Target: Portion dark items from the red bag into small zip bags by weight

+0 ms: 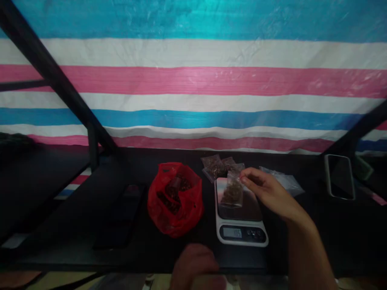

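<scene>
Small filled bag at the scale, right hand on its top corner

Step in hand, by the look of it: weighing. Right hand [269, 193] pinches the upper corner of a clear zip bag [233, 193] between thumb and index finger, the two nearly closed with just thin plastic between. Left hand [195, 264] is blurred at the near edge of the black table [75, 225]; can't tell how far closed it is or whether it has hold of anything.

Next move probably calls for easing the fingers off so the kitchen scale [248, 211] alone carries the bag; a tug on the corner could skew the reading. Display [232, 232] is lit, digits too soft to read surely.

Bag: over the left part of the weighing plate, slightly tilted; can't tell if its weight fully rests there. See-through, creased, brownish contents gathered in the lower part, upper part mostly slack. Should handle as limp and light.

Around it: similar filled bags [216, 169] in a pile just behind the scale, a gaping red plastic bag [190, 209] with dark reddish bits to the left, flat clear plastic [288, 183] behind the right hand.
</scene>
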Tool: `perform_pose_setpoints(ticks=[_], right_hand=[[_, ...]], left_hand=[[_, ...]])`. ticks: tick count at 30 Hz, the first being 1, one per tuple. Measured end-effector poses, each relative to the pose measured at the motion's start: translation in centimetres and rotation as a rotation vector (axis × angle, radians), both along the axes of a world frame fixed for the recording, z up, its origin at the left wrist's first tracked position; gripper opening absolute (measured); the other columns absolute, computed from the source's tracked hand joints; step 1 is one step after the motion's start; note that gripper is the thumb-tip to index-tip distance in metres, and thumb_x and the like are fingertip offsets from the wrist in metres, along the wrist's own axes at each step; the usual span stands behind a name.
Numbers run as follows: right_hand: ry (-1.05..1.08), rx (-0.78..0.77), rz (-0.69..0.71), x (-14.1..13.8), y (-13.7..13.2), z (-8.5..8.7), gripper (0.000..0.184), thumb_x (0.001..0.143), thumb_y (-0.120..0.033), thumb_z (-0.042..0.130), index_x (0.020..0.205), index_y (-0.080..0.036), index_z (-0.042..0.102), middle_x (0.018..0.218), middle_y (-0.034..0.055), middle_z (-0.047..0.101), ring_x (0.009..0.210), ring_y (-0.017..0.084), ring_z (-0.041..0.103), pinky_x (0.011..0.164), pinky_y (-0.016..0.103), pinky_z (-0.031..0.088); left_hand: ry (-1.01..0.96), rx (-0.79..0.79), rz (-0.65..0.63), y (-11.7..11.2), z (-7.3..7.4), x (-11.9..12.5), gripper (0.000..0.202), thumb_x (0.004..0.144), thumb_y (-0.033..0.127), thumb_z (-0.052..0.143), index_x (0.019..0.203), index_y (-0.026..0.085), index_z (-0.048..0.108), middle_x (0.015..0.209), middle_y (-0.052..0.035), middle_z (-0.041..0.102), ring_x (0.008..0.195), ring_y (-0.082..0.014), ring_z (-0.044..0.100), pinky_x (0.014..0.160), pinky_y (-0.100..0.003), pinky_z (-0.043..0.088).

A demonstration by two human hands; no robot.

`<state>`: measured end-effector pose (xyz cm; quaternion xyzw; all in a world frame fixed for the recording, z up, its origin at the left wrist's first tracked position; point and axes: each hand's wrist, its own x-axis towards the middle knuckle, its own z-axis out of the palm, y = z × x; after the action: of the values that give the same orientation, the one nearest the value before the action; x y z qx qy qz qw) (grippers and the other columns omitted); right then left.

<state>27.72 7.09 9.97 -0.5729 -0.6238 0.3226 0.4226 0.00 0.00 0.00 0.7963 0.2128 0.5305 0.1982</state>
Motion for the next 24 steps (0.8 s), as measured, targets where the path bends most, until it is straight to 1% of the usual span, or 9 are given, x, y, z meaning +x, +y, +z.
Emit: perform_pose_setpoints(ticks=[3, 4, 6, 8, 11, 14, 18, 21, 24], right_hand=[[0.067, 0.029, 0.099, -2.3, -0.7, 2.0, 0.020, 0.095, -0.041, 0.067, 0.087, -0.023, 0.071, 0.084, 0.0017, 0.070, 0.081, 0.018, 0.066, 0.074, 0.027, 0.052], [0.089, 0.027, 0.121, -3.3, -0.7, 2.4, 0.019, 0.094, -0.041, 0.068, 0.088, -0.023, 0.072, 0.083, 0.0011, 0.070, 0.078, 0.017, 0.065, 0.071, 0.026, 0.051], [0.143, 0.007, 0.139, -5.6, -0.4, 2.8, 0.017, 0.094, -0.040, 0.069, 0.090, -0.023, 0.073, 0.080, 0.0001, 0.069, 0.072, 0.016, 0.063, 0.063, 0.024, 0.048], [0.175, -0.015, 0.134, -8.1, 0.3, 2.5, 0.017, 0.093, -0.040, 0.069, 0.094, -0.023, 0.075, 0.077, -0.0009, 0.069, 0.069, 0.015, 0.062, 0.060, 0.024, 0.046], [0.224, -0.036, 0.113, -11.4, 1.6, 1.3, 0.016, 0.091, -0.036, 0.071, 0.099, -0.023, 0.076, 0.080, -0.0007, 0.073, 0.072, 0.015, 0.067, 0.063, 0.025, 0.050], [0.335, -0.051, 0.104, -13.3, 2.5, -0.2, 0.028, 0.088, -0.032, 0.073, 0.114, -0.023, 0.074, 0.097, 0.0022, 0.080, 0.086, 0.018, 0.075, 0.075, 0.028, 0.058], [0.214, -0.099, 0.123, -14.1, 2.8, -1.4, 0.028, 0.093, -0.033, 0.066, 0.116, -0.022, 0.078, 0.110, 0.0070, 0.083, 0.098, 0.023, 0.078, 0.089, 0.036, 0.060], [0.029, -0.111, 0.172, -14.3, 2.5, -1.4, 0.025, 0.096, -0.030, 0.063, 0.110, -0.023, 0.083, 0.115, 0.0077, 0.083, 0.107, 0.026, 0.077, 0.099, 0.040, 0.057], [-0.027, -0.066, 0.209, -14.8, 2.3, -1.4, 0.026, 0.101, -0.031, 0.060, 0.107, -0.024, 0.084, 0.115, 0.0076, 0.083, 0.111, 0.026, 0.076, 0.103, 0.041, 0.055]], left_hand=[[-0.115, -0.151, 0.196, 1.7, 1.5, -1.1, 0.044, 0.106, 0.022, 0.056, 0.148, 0.034, 0.054, 0.134, -0.0112, 0.067, 0.123, -0.0291, 0.065, 0.098, -0.047, 0.061], [-0.199, -0.319, 0.270, 2.2, 2.0, -1.2, 0.037, 0.108, 0.026, 0.055, 0.143, 0.034, 0.059, 0.130, -0.0095, 0.069, 0.119, -0.0268, 0.068, 0.098, -0.043, 0.060], [-0.297, -0.636, 0.194, 2.8, 2.8, -0.8, 0.033, 0.110, 0.042, 0.052, 0.138, 0.029, 0.064, 0.117, -0.0098, 0.072, 0.099, -0.0236, 0.073, 0.085, -0.037, 0.063], [-0.445, -0.889, 0.057, 3.1, 3.2, -0.2, 0.048, 0.106, 0.059, 0.053, 0.140, 0.026, 0.061, 0.108, -0.0096, 0.074, 0.075, -0.0198, 0.071, 0.064, -0.032, 0.060], [-0.615, -1.164, -0.016, 3.5, 3.4, 0.5, 0.065, 0.101, 0.067, 0.060, 0.148, 0.024, 0.053, 0.078, -0.0016, 0.071, 0.054, -0.0155, 0.061, 0.051, -0.027, 0.049], [-0.764, -1.299, 0.040, 4.2, 3.7, 0.8, 0.072, 0.093, 0.059, 0.075, 0.148, 0.021, 0.050, 0.063, 0.0064, 0.062, 0.047, -0.0129, 0.055, 0.048, -0.024, 0.043], [-0.937, -1.413, 0.024, 5.1, 4.4, 0.9, 0.064, 0.080, 0.051, 0.088, 0.126, 0.015, 0.061, 0.069, 0.0038, 0.066, 0.044, -0.0101, 0.052, 0.044, -0.023, 0.039], [-1.031, -1.494, -0.032, 5.3, 5.0, 0.9, 0.052, 0.083, 0.047, 0.086, 0.116, 0.014, 0.065, 0.076, 0.0006, 0.068, 0.049, -0.0100, 0.055, 0.046, -0.022, 0.040], [-1.073, -1.550, -0.060, 5.2, 5.4, 0.8, 0.041, 0.090, 0.042, 0.080, 0.115, 0.014, 0.065, 0.077, 0.0004, 0.068, 0.050, -0.0100, 0.055, 0.048, -0.021, 0.039]])
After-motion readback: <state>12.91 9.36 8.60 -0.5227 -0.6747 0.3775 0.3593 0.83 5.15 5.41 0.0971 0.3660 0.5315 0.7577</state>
